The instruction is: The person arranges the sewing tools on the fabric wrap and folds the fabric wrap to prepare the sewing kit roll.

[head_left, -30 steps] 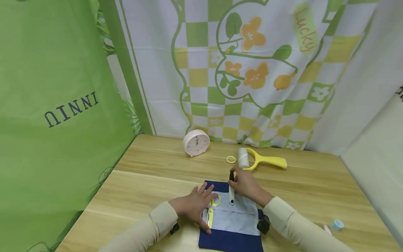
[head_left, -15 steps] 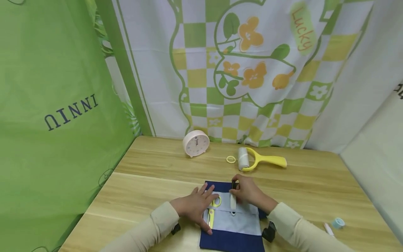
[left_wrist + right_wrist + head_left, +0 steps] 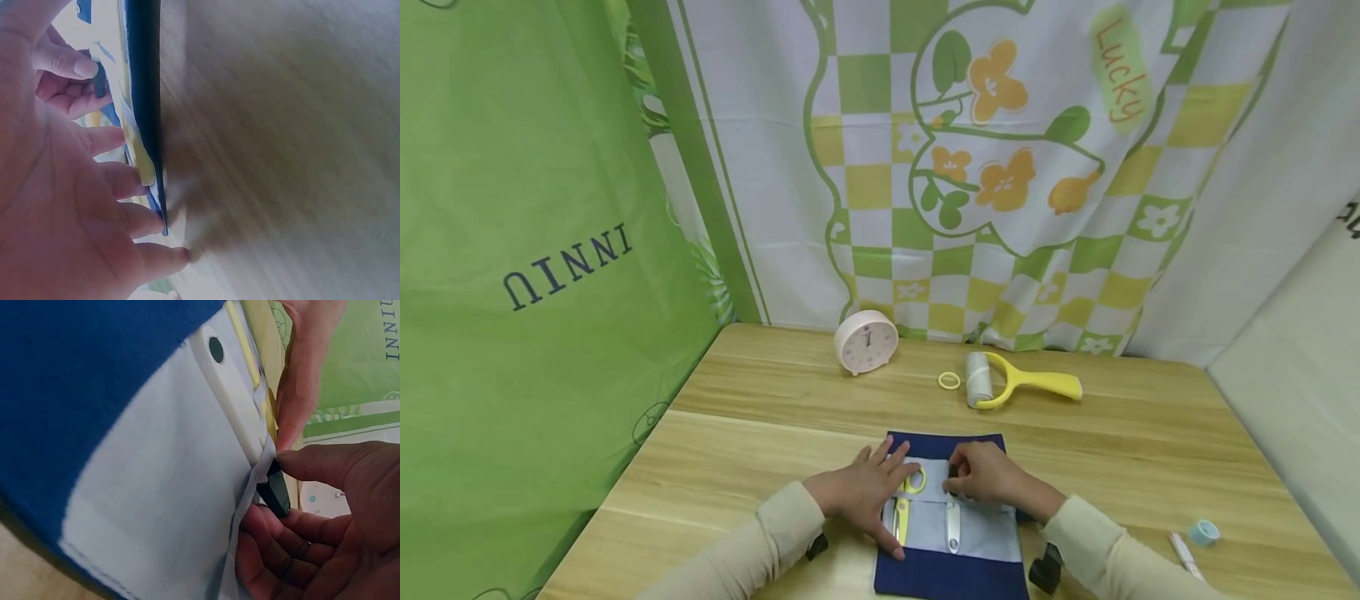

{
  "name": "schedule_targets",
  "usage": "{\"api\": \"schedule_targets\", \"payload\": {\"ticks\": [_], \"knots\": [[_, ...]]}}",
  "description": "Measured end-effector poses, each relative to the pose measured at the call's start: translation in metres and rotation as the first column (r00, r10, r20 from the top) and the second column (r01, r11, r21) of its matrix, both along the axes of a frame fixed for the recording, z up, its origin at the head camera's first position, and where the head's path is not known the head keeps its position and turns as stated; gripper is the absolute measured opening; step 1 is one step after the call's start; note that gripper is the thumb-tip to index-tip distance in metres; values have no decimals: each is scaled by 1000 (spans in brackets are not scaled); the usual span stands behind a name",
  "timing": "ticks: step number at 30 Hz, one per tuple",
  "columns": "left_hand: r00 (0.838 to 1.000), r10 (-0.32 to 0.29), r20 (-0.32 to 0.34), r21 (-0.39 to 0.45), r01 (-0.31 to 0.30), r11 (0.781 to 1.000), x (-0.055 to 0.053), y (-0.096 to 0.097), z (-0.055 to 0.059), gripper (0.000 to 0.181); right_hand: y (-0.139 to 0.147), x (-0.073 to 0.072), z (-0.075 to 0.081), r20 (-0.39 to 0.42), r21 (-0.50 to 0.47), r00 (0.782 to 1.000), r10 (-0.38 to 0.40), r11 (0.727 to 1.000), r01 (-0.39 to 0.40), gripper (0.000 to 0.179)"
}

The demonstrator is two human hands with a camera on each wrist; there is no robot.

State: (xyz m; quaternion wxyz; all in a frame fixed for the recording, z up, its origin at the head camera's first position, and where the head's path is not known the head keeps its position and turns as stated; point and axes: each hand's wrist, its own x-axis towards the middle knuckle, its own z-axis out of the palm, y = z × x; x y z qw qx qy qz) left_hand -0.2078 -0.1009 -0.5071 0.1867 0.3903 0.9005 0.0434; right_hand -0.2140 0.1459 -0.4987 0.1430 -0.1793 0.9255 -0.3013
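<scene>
A navy cloth pouch (image 3: 951, 577) with a light grey inner panel and a band across it lies spread on the table. Yellow scissors (image 3: 902, 521) sit under the band on its left side. My left hand (image 3: 867, 487) rests on the pouch's left edge, fingers spread, beside the scissors. My right hand (image 3: 988, 475) pinches the black end (image 3: 275, 490) of a flat white tool (image 3: 234, 400) with a hole in its far tip. The white part (image 3: 953, 529) of the tool passes under the band and lies on the grey panel, roughly parallel to the scissors.
Behind the pouch lie a yellow-handled lint roller (image 3: 1037, 382) and a small yellow ring (image 3: 949, 381). A pink clock (image 3: 867, 342) stands at the back. A light blue roll (image 3: 1205, 532) and a slim white stick (image 3: 1185, 556) lie at the right.
My right hand has moved toward me with the white tool, and its white part has slid under the band, down over the grey panel. The left hand stays in place.
</scene>
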Motion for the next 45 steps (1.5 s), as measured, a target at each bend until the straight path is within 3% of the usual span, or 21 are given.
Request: {"api": "schedule_targets", "payload": {"ticks": [7, 16, 30, 42, 45], "knots": [[1000, 12, 16, -11, -12, 1000, 0, -2, -2, 120, 2, 2, -2, -51, 10, 995, 90, 996, -90, 27], [999, 18, 36, -8, -18, 1000, 1, -1, 1, 119, 2, 2, -6, -33, -5, 998, 44, 999, -45, 28], [999, 24, 37, -6, -24, 1000, 2, 0, 3, 120, 7, -2, -7, 5, -67, 997, 82, 994, -81, 7], [999, 21, 38, 7, -21, 1000, 0, 0, 0, 120, 11, -5, -9, 22, -82, 992, 124, 989, -122, 7], [999, 16, 39, 10, -16, 1000, -1, -1, -2, 120, 15, -4, -5, -13, -66, 992, 124, 990, -125, 15]]}}
